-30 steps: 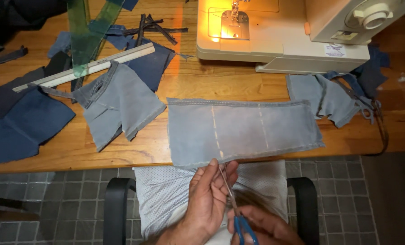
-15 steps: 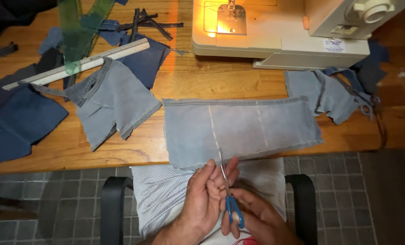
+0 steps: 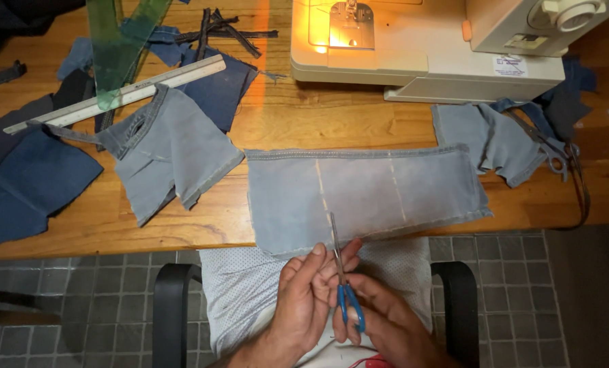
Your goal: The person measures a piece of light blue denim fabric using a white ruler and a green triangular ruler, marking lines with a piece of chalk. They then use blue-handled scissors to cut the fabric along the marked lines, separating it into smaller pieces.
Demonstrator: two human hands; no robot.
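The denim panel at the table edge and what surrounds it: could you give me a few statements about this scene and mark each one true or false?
1. The right hand holds blue-handled scissors. True.
2. The scissor blades point at the pale denim panel along a light marked line. True.
3. The left hand rests on the sewing machine. False: it is at the panel's near edge, beside the scissors.
4. The sewing machine's lamp is off. False: it glows yellow over the needle area.
5. A white ruler lies on the dark fabric pieces at the table's left. True.
6. The table is glass. False: it is wooden.
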